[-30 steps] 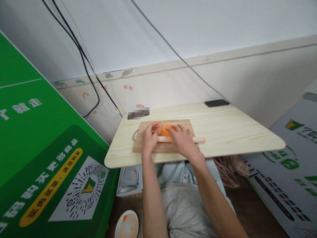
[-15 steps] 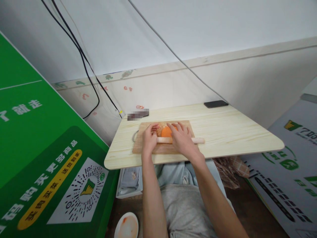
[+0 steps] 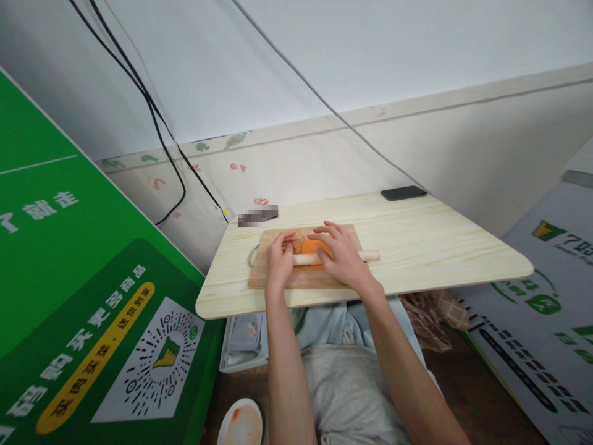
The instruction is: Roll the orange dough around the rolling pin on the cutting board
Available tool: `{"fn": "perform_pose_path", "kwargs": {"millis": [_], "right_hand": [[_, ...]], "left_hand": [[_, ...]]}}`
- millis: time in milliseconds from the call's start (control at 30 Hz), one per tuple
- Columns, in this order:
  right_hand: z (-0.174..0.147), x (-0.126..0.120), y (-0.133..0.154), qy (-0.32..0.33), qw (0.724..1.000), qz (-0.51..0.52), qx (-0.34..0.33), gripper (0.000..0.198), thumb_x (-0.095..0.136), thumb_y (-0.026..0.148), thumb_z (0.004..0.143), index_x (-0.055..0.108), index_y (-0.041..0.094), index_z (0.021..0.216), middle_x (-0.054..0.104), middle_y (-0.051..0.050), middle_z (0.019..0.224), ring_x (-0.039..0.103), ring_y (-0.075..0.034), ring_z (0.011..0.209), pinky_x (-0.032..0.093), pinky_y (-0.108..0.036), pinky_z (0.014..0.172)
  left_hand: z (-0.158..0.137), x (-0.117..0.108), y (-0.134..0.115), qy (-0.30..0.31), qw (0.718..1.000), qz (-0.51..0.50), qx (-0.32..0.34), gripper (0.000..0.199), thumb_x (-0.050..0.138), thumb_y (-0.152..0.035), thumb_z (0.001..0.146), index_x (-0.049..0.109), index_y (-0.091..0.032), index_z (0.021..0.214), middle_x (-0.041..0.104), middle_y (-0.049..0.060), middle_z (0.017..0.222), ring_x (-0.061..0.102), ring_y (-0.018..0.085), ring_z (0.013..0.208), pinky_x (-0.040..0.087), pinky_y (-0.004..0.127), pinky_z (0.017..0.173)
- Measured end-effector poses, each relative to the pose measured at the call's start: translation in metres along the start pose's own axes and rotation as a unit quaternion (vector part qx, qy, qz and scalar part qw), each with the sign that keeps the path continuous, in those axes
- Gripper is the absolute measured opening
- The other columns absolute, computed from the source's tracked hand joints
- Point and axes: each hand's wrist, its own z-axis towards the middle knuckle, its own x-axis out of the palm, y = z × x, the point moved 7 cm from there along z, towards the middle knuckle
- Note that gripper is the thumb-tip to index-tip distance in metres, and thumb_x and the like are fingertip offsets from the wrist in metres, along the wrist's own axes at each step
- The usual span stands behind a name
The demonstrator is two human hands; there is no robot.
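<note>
A pale wooden rolling pin [image 3: 306, 259] lies across a wooden cutting board [image 3: 259, 272]. Flattened orange dough [image 3: 314, 247] is partly under the pin and partly behind it. My left hand [image 3: 279, 254] grips the pin's left end, with its fingers curved forward and the end itself hidden. Over the right part of the pin lies my right hand [image 3: 340, 252], gripping it under the palm. Its fingers spread forward past the dough's right edge, and the thumb is by the pin. The pin's right end sticks out beyond that hand.
The board rests on a light wood-grain table [image 3: 440, 247]. A black phone [image 3: 403, 193] lies at the back right, and a pixelated dark object [image 3: 258, 216] at the back left. Below stand a white plate [image 3: 241, 423] with red smears and a white box [image 3: 243, 337]. Green panel [image 3: 60, 290] at left.
The rolling pin has shifted slightly forward and left. My right hand's fingers have stretched farther forward and spread. My left hand stays nearly in place.
</note>
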Motion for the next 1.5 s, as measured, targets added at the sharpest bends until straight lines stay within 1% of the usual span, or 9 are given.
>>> {"fn": "perform_pose_path", "kwargs": {"millis": [167, 333, 500, 667, 900, 1067, 1167, 1333, 1500], "right_hand": [[-0.005, -0.008, -0.009, 0.032, 0.997, 0.074, -0.017, 0.045, 0.055, 0.007, 0.094, 0.077, 0.028, 0.126, 0.066, -0.008, 0.145, 0.044, -0.029, 0.152, 0.038, -0.057, 0.125], [-0.007, -0.002, -0.018, 0.012, 0.998, -0.006, 0.055, 0.031, 0.062, 0.016, 0.099, 0.080, 0.027, 0.122, 0.072, -0.011, 0.136, 0.055, -0.032, 0.137, 0.042, -0.056, 0.119], [-0.003, 0.012, -0.009, -0.011, 0.994, -0.084, 0.068, 0.041, 0.049, 0.008, 0.102, 0.077, 0.021, 0.129, 0.075, -0.012, 0.133, 0.055, -0.033, 0.138, 0.038, -0.052, 0.121], [0.001, 0.017, -0.009, -0.015, 0.991, -0.106, 0.081, 0.047, 0.047, 0.006, 0.101, 0.073, 0.020, 0.137, 0.073, -0.013, 0.139, 0.053, -0.032, 0.142, 0.032, -0.052, 0.125], [-0.009, 0.013, -0.011, 0.057, 0.994, -0.060, 0.076, 0.048, 0.040, 0.008, 0.105, 0.072, 0.022, 0.138, 0.076, -0.012, 0.135, 0.061, -0.028, 0.137, 0.029, -0.054, 0.127], [-0.009, 0.010, -0.012, 0.076, 0.995, -0.025, 0.066, 0.041, 0.043, 0.016, 0.109, 0.074, 0.026, 0.134, 0.077, -0.009, 0.136, 0.064, -0.026, 0.134, 0.033, -0.053, 0.126], [-0.005, 0.011, -0.007, 0.046, 0.993, -0.064, 0.091, 0.042, 0.043, 0.014, 0.108, 0.073, 0.024, 0.136, 0.076, -0.010, 0.136, 0.061, -0.028, 0.138, 0.030, -0.054, 0.128], [-0.007, 0.013, 0.007, -0.015, 0.975, -0.179, 0.135, 0.049, 0.044, 0.012, 0.106, 0.062, 0.019, 0.151, 0.070, -0.016, 0.146, 0.045, -0.039, 0.154, 0.010, -0.070, 0.130], [-0.014, 0.016, 0.010, -0.008, 0.976, -0.182, 0.122, 0.044, 0.041, 0.023, 0.111, 0.060, 0.023, 0.151, 0.074, -0.014, 0.138, 0.053, -0.038, 0.146, 0.014, -0.071, 0.128]], "left_hand": [[-0.001, -0.001, -0.001, -0.002, 1.000, 0.001, -0.002, 0.035, 0.050, -0.003, 0.089, 0.074, -0.019, 0.109, 0.079, 0.009, 0.107, 0.074, 0.022, 0.104, 0.059, 0.041, 0.103], [-0.001, -0.001, -0.002, -0.003, 1.000, 0.006, -0.007, 0.033, 0.050, -0.003, 0.090, 0.074, -0.019, 0.107, 0.079, 0.009, 0.105, 0.075, 0.022, 0.103, 0.059, 0.041, 0.103], [-0.002, 0.000, -0.003, -0.002, 1.000, 0.008, -0.010, 0.031, 0.050, -0.006, 0.092, 0.073, -0.019, 0.107, 0.079, 0.009, 0.106, 0.075, 0.022, 0.104, 0.058, 0.041, 0.104], [-0.003, 0.000, -0.002, 0.003, 1.000, 0.010, -0.010, 0.031, 0.050, -0.007, 0.093, 0.074, -0.019, 0.109, 0.079, 0.009, 0.107, 0.074, 0.022, 0.106, 0.058, 0.040, 0.105], [-0.004, -0.001, -0.005, 0.006, 1.000, 0.019, -0.002, 0.030, 0.052, -0.009, 0.093, 0.074, -0.018, 0.111, 0.079, 0.009, 0.107, 0.074, 0.022, 0.105, 0.059, 0.041, 0.104], [-0.004, 0.000, -0.006, 0.003, 1.000, 0.020, -0.005, 0.026, 0.054, -0.011, 0.095, 0.074, -0.019, 0.111, 0.080, 0.009, 0.108, 0.075, 0.022, 0.106, 0.059, 0.040, 0.104], [-0.004, 0.000, -0.006, 0.004, 1.000, 0.023, -0.010, 0.021, 0.058, -0.017, 0.098, 0.075, -0.018, 0.110, 0.080, 0.010, 0.110, 0.075, 0.022, 0.106, 0.059, 0.040, 0.103], [-0.004, 0.001, -0.006, 0.005, 1.000, 0.025, -0.010, 0.019, 0.062, -0.024, 0.099, 0.075, -0.018, 0.110, 0.080, 0.010, 0.110, 0.075, 0.022, 0.103, 0.059, 0.038, 0.101], [-0.003, 0.001, -0.004, 0.006, 1.000, 0.025, -0.013, 0.018, 0.062, -0.024, 0.099, 0.075, -0.018, 0.111, 0.081, 0.009, 0.108, 0.075, 0.022, 0.100, 0.059, 0.038, 0.099]]}}
